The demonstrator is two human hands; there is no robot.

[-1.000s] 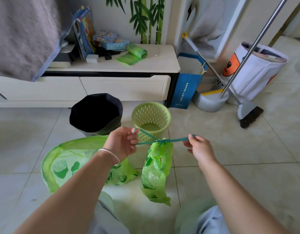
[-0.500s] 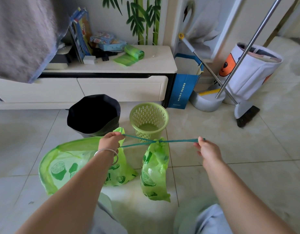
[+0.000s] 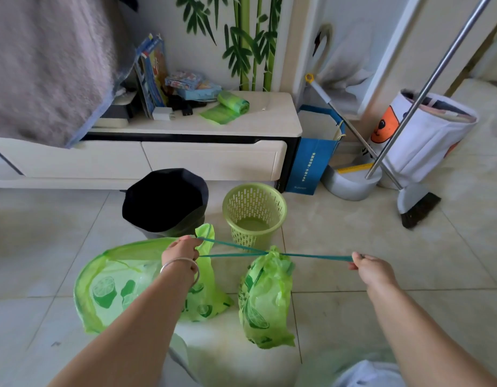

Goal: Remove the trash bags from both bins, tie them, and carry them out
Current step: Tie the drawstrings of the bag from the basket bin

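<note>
The left hand [image 3: 181, 251] and right hand [image 3: 371, 268] are each pinching an end of the teal drawstring [image 3: 314, 256], pulling it taut; the gathered green trash bag [image 3: 265, 297] is hanging between the fingers. Pulling evenly outward should be cinching the knot without tearing it. Beneath the left fingers the second green bag [image 3: 110, 286] is lying open. Beyond them, the green basket [image 3: 254, 210] is sitting bare, the black-lined bin [image 3: 165, 202] unemptied.

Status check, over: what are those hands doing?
Left hand, right hand pulling drawstring taut. Small green bag cinched shut. Larger green bag lies open. Nothing obstructing.
</note>
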